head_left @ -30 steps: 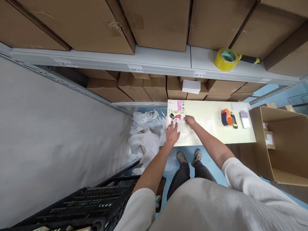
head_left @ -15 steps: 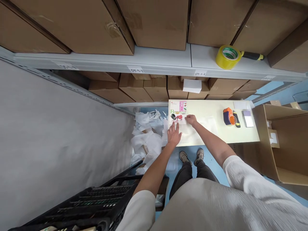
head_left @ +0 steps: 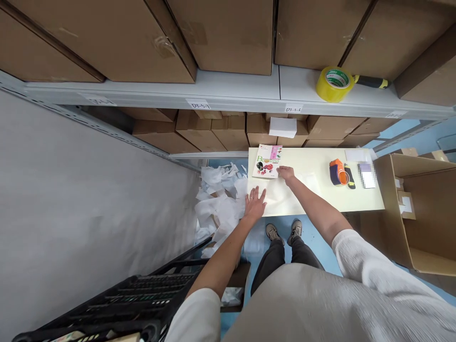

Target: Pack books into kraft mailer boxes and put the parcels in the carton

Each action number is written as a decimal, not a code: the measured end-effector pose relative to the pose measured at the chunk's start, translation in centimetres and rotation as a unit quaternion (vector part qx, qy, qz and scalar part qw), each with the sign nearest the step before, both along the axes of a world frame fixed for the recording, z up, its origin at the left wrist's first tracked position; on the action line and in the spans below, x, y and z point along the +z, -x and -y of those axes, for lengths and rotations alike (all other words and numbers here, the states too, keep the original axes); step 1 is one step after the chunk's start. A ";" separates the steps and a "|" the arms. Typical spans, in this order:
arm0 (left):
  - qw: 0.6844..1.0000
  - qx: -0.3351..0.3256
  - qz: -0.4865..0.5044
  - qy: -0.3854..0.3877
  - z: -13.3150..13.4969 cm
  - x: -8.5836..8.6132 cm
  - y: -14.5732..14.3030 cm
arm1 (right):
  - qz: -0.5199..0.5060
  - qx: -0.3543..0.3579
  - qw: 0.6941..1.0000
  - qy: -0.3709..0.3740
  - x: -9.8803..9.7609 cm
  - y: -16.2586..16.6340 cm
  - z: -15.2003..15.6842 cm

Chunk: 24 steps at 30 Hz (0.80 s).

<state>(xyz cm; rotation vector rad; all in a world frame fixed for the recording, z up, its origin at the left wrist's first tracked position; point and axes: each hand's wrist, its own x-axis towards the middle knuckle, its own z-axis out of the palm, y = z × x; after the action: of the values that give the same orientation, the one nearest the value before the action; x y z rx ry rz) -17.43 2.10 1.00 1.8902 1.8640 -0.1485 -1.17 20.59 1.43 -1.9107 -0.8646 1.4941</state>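
Observation:
A book (head_left: 266,162) with a white cover, a green "Beautiful" title and red fruit pictures is at the far left end of the pale table (head_left: 302,202). My right hand (head_left: 286,173) pinches its lower right corner, and the book sits slightly turned. My left hand (head_left: 255,204) rests flat with fingers spread near the table's front left edge, apart from the book. Beneath and around that hand is a thin, whitish sheet, hard to tell from the tabletop.
An orange and purple tape dispenser (head_left: 337,172) and a cutter (head_left: 349,176) lie to the right. Crumpled white wrapping (head_left: 221,209) fills the left side. An open carton (head_left: 427,209) stands right, a black crate (head_left: 121,304) lower left. Yellow tape (head_left: 333,92) sits on the shelf (head_left: 235,88).
The book has shifted up and right and turned a little, with my right hand at its corner. My left hand has come off the book and moved down toward the table's front edge.

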 end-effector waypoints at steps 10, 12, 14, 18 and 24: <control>0.999 0.053 0.001 0.010 -1.7 -0.7 -1.1 | -0.070 0.047 0.996 -0.041 2.7 -2.9 2.0; 0.998 0.066 -0.008 0.008 -2.6 -0.8 -1.0 | -0.070 0.045 0.996 -0.042 2.5 -4.2 3.2; 0.997 0.075 -0.014 0.009 -3.5 -0.7 -0.8 | -0.076 0.040 0.995 -0.043 2.3 -5.7 4.4; 0.996 0.088 -0.019 0.017 -4.7 -0.2 -0.5 | -0.106 0.055 0.992 -0.051 1.9 -9.0 6.7; 0.994 0.067 0.028 -0.076 -4.3 0.5 -2.5 | -0.103 0.051 0.993 -0.037 1.5 -13.5 9.6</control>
<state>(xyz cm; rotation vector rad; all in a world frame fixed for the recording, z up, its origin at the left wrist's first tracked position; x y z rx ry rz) -14.94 6.43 1.51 1.8399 2.0059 0.0925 12.30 11.01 2.90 -1.6464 -0.9205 1.6624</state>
